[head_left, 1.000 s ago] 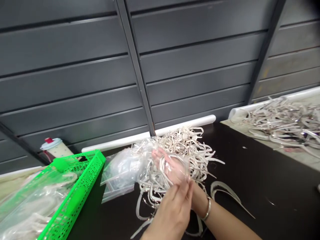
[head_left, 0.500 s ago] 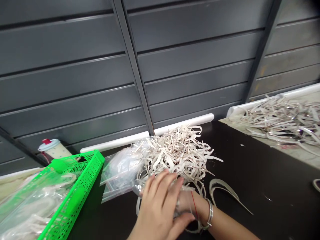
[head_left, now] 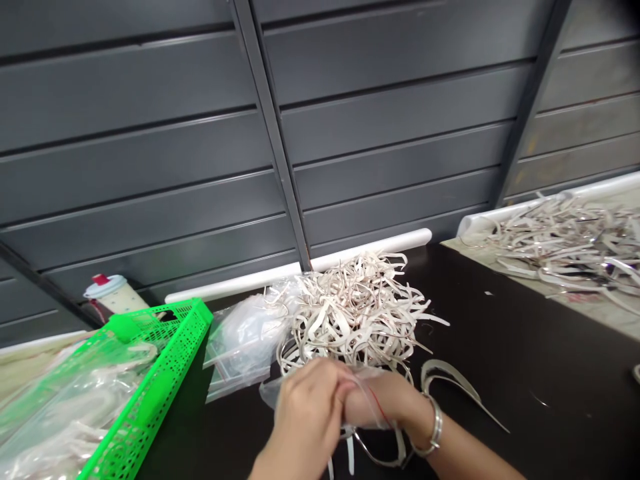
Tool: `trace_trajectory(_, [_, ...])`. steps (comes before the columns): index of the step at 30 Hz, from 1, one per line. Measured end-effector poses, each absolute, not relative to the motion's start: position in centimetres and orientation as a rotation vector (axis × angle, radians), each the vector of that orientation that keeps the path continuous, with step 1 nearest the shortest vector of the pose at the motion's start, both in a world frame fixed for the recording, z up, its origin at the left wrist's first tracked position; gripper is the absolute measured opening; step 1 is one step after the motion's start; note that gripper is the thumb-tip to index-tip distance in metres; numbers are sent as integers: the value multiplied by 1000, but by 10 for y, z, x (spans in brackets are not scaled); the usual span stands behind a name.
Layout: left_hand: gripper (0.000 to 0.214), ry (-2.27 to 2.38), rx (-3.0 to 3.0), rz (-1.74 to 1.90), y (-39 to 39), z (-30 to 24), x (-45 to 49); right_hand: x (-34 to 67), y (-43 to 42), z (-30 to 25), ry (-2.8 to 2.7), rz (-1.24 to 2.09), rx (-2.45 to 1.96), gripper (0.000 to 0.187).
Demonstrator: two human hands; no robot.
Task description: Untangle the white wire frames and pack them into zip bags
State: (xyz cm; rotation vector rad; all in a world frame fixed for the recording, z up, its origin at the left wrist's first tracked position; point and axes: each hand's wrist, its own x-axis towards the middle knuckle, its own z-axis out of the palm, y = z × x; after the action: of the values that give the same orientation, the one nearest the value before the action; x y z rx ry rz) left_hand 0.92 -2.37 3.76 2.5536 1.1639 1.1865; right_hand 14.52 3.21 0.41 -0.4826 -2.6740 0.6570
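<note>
Left hand [head_left: 305,413] clenched on clear plastic bag [head_left: 273,390], long axis crosswise; right hand [head_left: 385,400] against bag, closure unclear, view poor. Pale strip pile [head_left: 355,320] just behind, on black tabletop [head_left: 500,380].

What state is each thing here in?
left hand, pinching the clear plastic film
right hand, under the film, fingers hidden
clear plastic film, gathered between both hands
pale strips, heaped loosely on the black table
plastic bags, lying beside the heap
green perforated crate, holding plastic-wrapped contents
lidded cup, upright, red-capped
</note>
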Motion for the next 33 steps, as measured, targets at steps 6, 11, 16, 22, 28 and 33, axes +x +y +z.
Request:
trace_trajectory(6, [15,1495,2223,1369,-13,44,-19,180,21,61,-2572,690,-416,32])
trace_trajectory(11, [17,1449,1789,1793,-12,48,-25,195,19,65,-2142,491,-654,29])
trace_trajectory(16, [16,1232,1549,2037,-11,54,-30,179,43,42,-1853,752,-812,91])
trace_trajectory(22, [17,1125,1357,2241,-8,58,-35,152,51,20,-2030,1369,-649,29])
trace_trajectory(28, [17,1059,1357,2100,2,49,-37,157,59,22,-1846,985,-822,26])
trace_trajectory(33, [18,1106,1413,1752,12,43,-45,179,73,32,-1950,628,-722,28])
